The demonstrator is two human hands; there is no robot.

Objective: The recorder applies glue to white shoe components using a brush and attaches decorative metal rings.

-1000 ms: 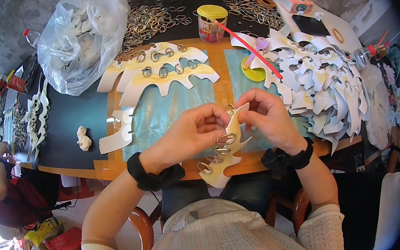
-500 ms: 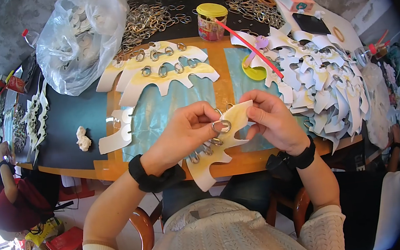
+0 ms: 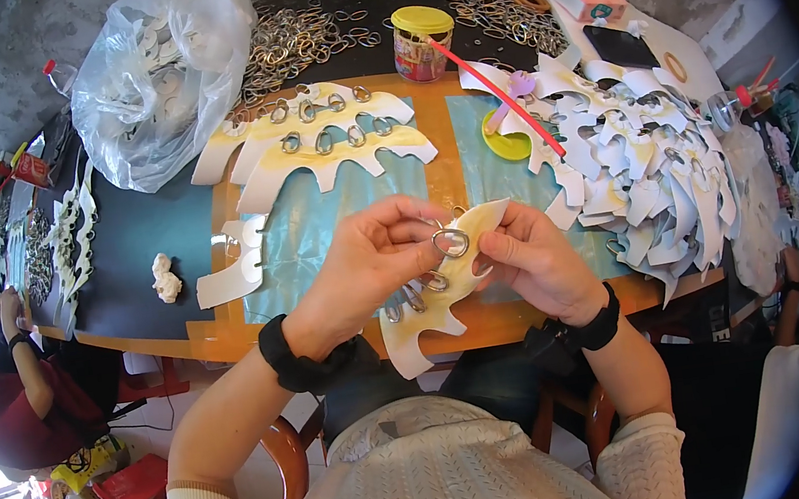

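My right hand (image 3: pixel 548 265) grips the upper end of a scalloped white piece (image 3: pixel 412 342) smeared with yellow, thumb on its face. This piece slants down to the left above the table's front edge and carries several oval metal rings. With its fingertips, my left hand (image 3: pixel 372 268) pinches one metal ring (image 3: pixel 451 243) against the piece near its upper end. Fingers partly hide the other rings. Beyond my hands lie similar scalloped pieces (image 3: pixel 347 158) with rings standing along them and yellow smears. A bare white piece (image 3: pixel 234 276) lies to the left.
A heap of white pieces (image 3: pixel 659 185) covers the right side. Behind are loose rings (image 3: pixel 297 46), a yellow-lidded tub (image 3: pixel 420 45) with a red stick (image 3: pixel 500 95), and a clear bag (image 3: pixel 166 88). A white lump (image 3: pixel 165 278) sits left. Other people work at both sides.
My right hand has shifted slightly left and down, and the piece's upper end now curls more. The ring at my left fingertips has moved slightly right and up.
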